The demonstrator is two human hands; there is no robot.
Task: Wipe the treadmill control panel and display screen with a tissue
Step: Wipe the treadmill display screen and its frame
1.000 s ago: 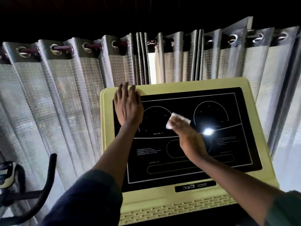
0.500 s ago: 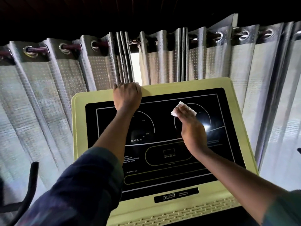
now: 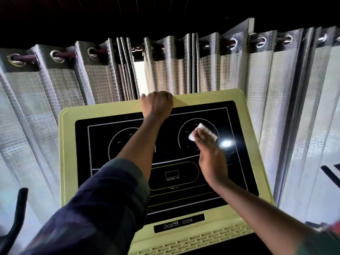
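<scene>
The left hand [image 3: 157, 104] sits at top centre of the frame, its fingers curled over the upper edge of the yellow control panel [image 3: 67, 162]. This grip probably steadies the tilted console against the push of wiping. The right hand [image 3: 209, 155], right of centre, lays fairly straight fingers on a small white tissue [image 3: 201, 134] and presses it flat against the black display screen [image 3: 82, 153]. The tissue lies inside the right-hand dial outline, just left of a bright glare spot [image 3: 226, 143]. Flat fingers spread the pressure so the thin tissue slides rather than bunches. The screen's lower part and the yellow surround likely remain to be wiped. Pleated curtains [image 3: 55, 92] hang behind.
</scene>
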